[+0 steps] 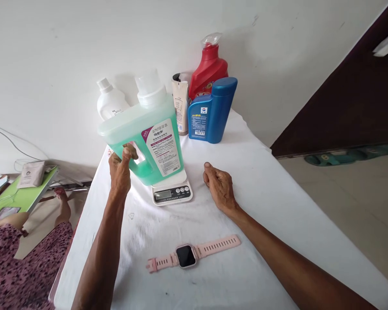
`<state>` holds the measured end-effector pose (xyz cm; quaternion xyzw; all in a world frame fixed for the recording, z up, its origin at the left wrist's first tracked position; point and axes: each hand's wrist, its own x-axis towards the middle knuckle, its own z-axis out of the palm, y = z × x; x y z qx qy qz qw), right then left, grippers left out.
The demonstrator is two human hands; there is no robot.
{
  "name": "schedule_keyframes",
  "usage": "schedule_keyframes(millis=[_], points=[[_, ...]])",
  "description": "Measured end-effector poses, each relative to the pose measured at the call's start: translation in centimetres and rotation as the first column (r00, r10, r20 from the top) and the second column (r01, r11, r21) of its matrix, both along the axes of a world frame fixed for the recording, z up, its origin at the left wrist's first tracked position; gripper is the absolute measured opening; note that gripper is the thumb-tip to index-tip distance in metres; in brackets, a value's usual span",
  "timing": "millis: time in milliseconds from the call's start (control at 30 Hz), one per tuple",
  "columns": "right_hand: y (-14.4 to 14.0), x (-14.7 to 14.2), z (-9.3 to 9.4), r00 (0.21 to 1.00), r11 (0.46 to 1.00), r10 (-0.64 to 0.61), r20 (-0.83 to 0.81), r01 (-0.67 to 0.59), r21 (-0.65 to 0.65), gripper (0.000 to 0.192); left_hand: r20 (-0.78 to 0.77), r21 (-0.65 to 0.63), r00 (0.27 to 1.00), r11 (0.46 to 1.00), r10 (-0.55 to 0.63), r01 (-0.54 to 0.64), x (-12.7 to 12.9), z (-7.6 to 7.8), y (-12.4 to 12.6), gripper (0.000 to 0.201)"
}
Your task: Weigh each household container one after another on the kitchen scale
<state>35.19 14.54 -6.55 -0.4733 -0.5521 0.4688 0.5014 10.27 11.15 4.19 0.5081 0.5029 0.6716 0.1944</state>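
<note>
My left hand (121,165) is wrapped round the handle of a large green detergent bottle (139,137) with a clear-white cap. The bottle leans to the left, its lower right part over a white digital kitchen scale (173,194). Whether its base touches the scale's platform I cannot tell. The scale's display is blank. To the right of the scale, my right hand (220,185) rests on the white cloth, fingers curled in; what they hold, if anything, is hidden. Nearer to me lies a pink smartwatch (185,256) with its strap laid out flat.
Behind stand a white bottle (108,100), a beige tube (180,103), a red pump bottle (210,66) and a blue bottle (210,114), near the wall. At left, a person in a patterned garment (35,262) sits by a low green table (35,193). Green slippers (339,158) lie on the floor, right.
</note>
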Motion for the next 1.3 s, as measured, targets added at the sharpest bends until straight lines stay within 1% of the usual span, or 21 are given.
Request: schedule_keyframes(millis=[67, 100, 167, 233, 333, 367, 433, 500, 600, 733, 867, 1167, 1233, 1300], points=[[0.1, 0.0, -0.2, 1.000, 1.000, 0.004, 0.007, -0.004, 0.015, 0.068, -0.038, 0.011, 0.999, 1.000, -0.025, 0.026, -1.5, -0.2, -0.7, 0.064], [0.1, 0.0, -0.3, 1.000, 1.000, 0.006, 0.011, -0.006, 0.023, 0.068, -0.017, 0.014, 1.000, 1.000, -0.018, 0.018, -2.3, -0.4, -1.0, 0.068], [0.1, 0.0, -0.5, 1.000, 0.999, 0.009, 0.015, -0.010, 0.034, 0.068, 0.063, -0.006, 0.997, 0.999, 0.037, -0.037, -4.0, -1.3, -1.5, 0.074], [0.1, -0.1, -0.5, 1.000, 0.999, 0.013, 0.021, -0.014, 0.034, 0.068, 0.136, -0.083, 0.984, 0.991, 0.113, -0.102, -5.4, -2.9, -1.9, 0.075], [0.1, -0.1, -0.5, 0.998, 0.999, 0.027, 0.049, -0.028, 0.029, 0.068, 0.183, -0.249, 0.964, 0.957, 0.195, -0.147, -6.3, -6.5, -2.3, 0.076], [0.1, -0.1, -0.6, 0.998, 0.999, 0.032, 0.062, -0.034, 0.032, 0.068, 0.168, -0.291, 0.964, 0.944, 0.208, -0.154, -6.3, -7.7, -2.4, 0.075], [0.1, -0.1, -0.7, 0.996, 0.999, 0.036, 0.084, -0.039, 0.037, 0.068, 0.083, -0.313, 0.974, 0.933, 0.212, -0.176, -6.0, -9.7, -2.8, 0.071], [0.0, -0.1, -0.8, 0.995, 0.998, 0.037, 0.097, -0.040, 0.038, 0.068, -0.020, -0.307, 0.983, 0.934, 0.183, -0.180, -5.7, -10.7, -3.0, 0.064], [-0.1, -0.1, -0.8, 0.993, 0.998, 0.042, 0.110, -0.045, 0.033, 0.067, -0.090, -0.310, 0.985, 0.936, 0.147, -0.168, -5.7, -11.0, -3.3, 0.058], [-0.2, -0.1, -0.6, 0.992, 0.998, 0.054, 0.112, -0.056, 0.016, 0.067, -0.098, -0.321, 0.986, 0.934, 0.132, -0.157, -6.0, -10.7, -3.4, 0.057], [-0.2, -0.1, -0.7, 0.994, 0.998, 0.056, 0.098, -0.057, 0.011, 0.066, -0.116, -0.331, 0.986, 0.931, 0.123, -0.156, -6.1, -10.8, -3.4, 0.054], [0.1, -0.1, -0.7, 0.997, 0.998, 0.066, 0.036, -0.066, 0.006, 0.067, -0.175, -0.352, 0.977, 0.919, 0.120, -0.176, -5.9, -10.5, -3.4, 0.058], [0.3, -0.1, -0.8, 0.998, 0.998, 0.062, 0.032, -0.062, 0.006, 0.067, -0.157, -0.357, 0.980, 0.918, 0.125, -0.174, -5.9, -10.6, -3.4, 0.060], [0.4, -0.1, -1.0, 0.998, 0.998, 0.057, 0.035, -0.058, 0.013, 0.067, -0.075, -0.357, 0.986, 0.919, 0.147, -0.164, -5.9, -10.3, -3.3, 0.062]])
